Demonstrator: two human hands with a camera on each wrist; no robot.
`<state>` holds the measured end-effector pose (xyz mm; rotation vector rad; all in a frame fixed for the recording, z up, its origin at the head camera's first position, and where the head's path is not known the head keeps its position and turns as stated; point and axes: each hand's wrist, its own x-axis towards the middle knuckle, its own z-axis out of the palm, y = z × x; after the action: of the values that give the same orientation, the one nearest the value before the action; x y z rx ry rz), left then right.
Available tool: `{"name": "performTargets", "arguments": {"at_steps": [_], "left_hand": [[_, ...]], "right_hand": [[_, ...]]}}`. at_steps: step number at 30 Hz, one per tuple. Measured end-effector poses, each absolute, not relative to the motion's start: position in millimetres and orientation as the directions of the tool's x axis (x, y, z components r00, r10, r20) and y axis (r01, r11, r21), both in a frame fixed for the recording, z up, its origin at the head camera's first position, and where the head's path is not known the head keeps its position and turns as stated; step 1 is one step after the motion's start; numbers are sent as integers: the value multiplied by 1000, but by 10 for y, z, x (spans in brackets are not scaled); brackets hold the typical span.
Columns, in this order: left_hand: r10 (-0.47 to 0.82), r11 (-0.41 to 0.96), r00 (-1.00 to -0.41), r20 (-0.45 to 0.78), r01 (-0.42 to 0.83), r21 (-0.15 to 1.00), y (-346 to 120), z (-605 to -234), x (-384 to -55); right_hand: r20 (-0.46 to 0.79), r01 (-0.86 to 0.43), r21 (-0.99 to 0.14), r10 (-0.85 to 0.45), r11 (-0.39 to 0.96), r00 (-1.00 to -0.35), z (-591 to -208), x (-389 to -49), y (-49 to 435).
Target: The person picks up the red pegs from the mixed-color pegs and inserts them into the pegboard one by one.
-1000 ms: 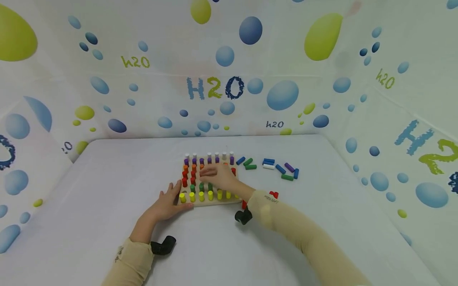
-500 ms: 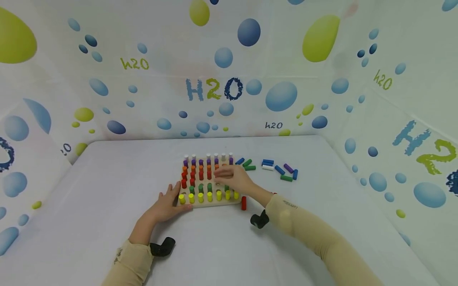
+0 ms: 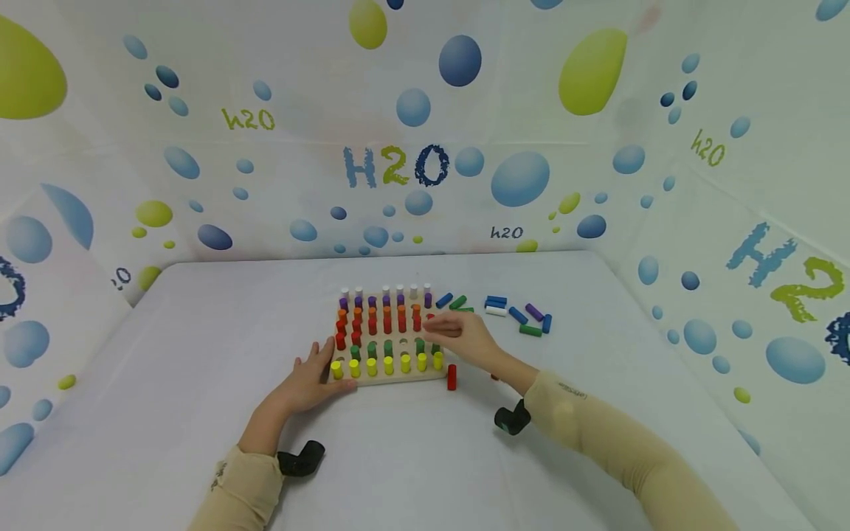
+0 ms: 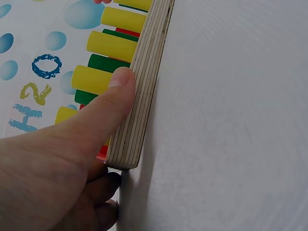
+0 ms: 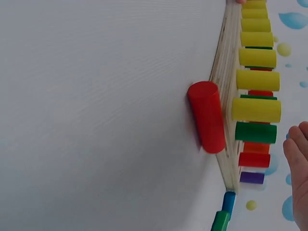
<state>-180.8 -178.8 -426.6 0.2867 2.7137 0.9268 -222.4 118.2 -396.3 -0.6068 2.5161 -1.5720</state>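
Note:
A wooden pegboard [image 3: 392, 380] bears upright coloured pegs in rows: yellow pegs [image 3: 388, 365] at the front, then green, red, orange, purple and white. Bare holes show among the green pegs and the nearer red row. My left hand [image 3: 305, 380] rests at the front left corner, its straight thumb [image 4: 122, 79] on the front edge and its fingers along the left side. Over the right end hovers my right hand [image 3: 465, 339], fingers outstretched, fingertips right at a red peg [image 3: 430, 317] in the farther red row. Nothing shows between those fingers in the right wrist view.
A loose red peg [image 3: 451, 377] lies by the board's front right corner. Another red piece [image 3: 494, 377] is partly hidden by the right wrist. Several blue, green, white and purple pegs [image 3: 530, 330] lie scattered behind and right of the board on the white table [image 3: 398, 457].
My right hand has moved rightward along the pegboard's red row, from near its middle to its right end, uncovering the red pegs it passed. My left hand stays at the corner.

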Motion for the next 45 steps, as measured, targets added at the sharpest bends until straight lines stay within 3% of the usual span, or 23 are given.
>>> {"name": "performTargets", "arguments": {"at_steps": [17, 26, 32, 39, 45], "left_hand": [[274, 779, -947, -166, 117, 616, -1802, -4286, -1804], [280, 776, -946, -165, 121, 619, -1784, -4273, -1788], [275, 780, -947, -166, 118, 615, -1777, -4297, -1792], [274, 778, -948, -164, 118, 617, -1771, -4318, -1795], [272, 780, -946, -174, 111, 616, -1759, -4300, -1785]], "right_hand": [[58, -260, -871, -439, 416, -897, -3662, -1884, 1394], [53, -326, -852, -552, 409, -832, -4060, -2052, 1511], [98, -422, -784, -579, 456, -809, -4091, -2036, 1558], [91, -422, -746, -548, 515, -831, -4095, -1988, 1621], [47, -457, -724, -624, 517, -780, -4112, -1939, 1659]]}}
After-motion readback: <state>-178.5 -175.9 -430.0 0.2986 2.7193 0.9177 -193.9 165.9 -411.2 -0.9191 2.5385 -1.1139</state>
